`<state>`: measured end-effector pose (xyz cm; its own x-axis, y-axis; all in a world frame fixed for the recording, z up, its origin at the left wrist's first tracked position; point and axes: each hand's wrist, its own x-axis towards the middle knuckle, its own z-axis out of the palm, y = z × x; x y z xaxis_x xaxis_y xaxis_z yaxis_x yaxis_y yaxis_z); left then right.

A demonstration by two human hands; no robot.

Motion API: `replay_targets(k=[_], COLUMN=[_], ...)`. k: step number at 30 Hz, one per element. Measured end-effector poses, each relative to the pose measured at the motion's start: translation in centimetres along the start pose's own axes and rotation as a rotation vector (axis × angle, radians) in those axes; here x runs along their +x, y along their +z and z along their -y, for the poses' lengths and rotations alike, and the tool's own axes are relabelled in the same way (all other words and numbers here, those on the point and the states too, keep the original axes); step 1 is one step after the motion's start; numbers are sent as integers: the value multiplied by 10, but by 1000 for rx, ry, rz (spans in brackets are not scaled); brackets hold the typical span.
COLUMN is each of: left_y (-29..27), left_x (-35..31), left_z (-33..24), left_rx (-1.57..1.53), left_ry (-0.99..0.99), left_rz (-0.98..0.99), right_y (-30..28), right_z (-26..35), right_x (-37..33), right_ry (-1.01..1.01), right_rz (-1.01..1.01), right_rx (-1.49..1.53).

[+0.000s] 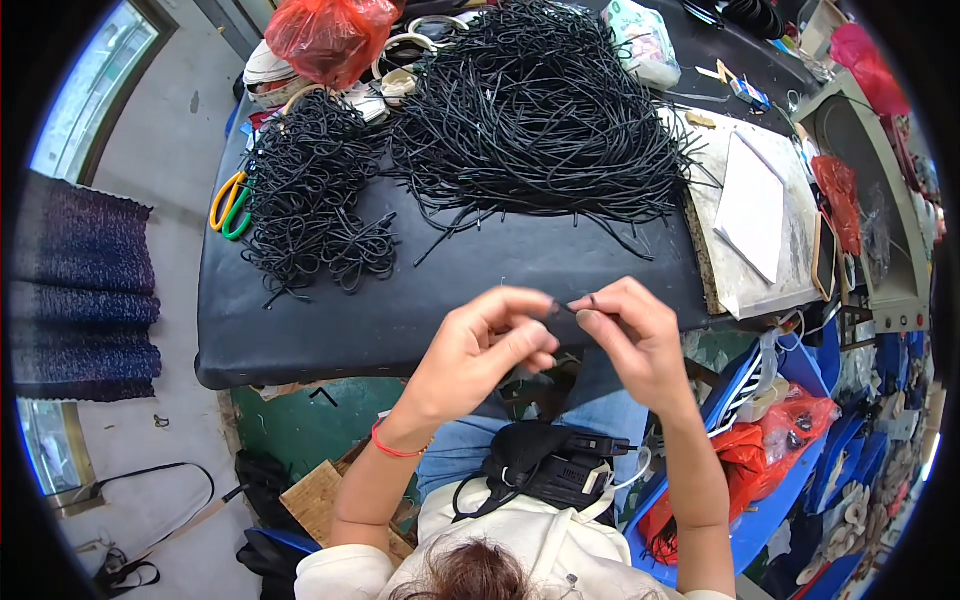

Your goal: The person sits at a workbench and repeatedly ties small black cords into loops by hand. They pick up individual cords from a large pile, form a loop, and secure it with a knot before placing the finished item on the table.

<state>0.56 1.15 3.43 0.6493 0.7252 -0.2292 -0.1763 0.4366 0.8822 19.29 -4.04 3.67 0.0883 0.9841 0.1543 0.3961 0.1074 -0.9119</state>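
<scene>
A short piece of black cord [564,306] runs between my hands above the near edge of the black-covered table [450,310]. My right hand [640,345] pinches it between thumb and fingertips, a dark bit showing at the top. My left hand [475,355] is at the cord's other end, fingers curled and slightly blurred, index finger against it. Most of the cord is hidden by the fingers. Beyond my hands lies a big heap of straight black cords [540,130]. Left of it sits a smaller pile of looped black cords [315,195], some apparently knotted.
Scissors with yellow and green handles [235,205] lie at the table's left edge. A red plastic bag [330,40] stands behind the piles. On the right, a pale board [715,250] carries white paper [750,205] and a phone [824,255]. A blue bin [740,395] holds red bags below.
</scene>
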Motion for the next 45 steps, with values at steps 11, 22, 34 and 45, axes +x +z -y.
replay_targets(k=[11, 22, 34, 45], left_y=[0, 22, 3, 11], left_x=[6, 3, -2, -7], left_z=[20, 39, 13, 21], left_rx=[58, 221, 410, 120], left_ry=[77, 356, 187, -26], left_rz=[-90, -422, -113, -26], right_y=[22, 45, 28, 35], right_z=[11, 13, -5, -2], right_x=[-21, -19, -14, -9], right_ry=[331, 270, 184, 420], right_rz=[148, -237, 26, -171], right_rx=[677, 219, 341, 660])
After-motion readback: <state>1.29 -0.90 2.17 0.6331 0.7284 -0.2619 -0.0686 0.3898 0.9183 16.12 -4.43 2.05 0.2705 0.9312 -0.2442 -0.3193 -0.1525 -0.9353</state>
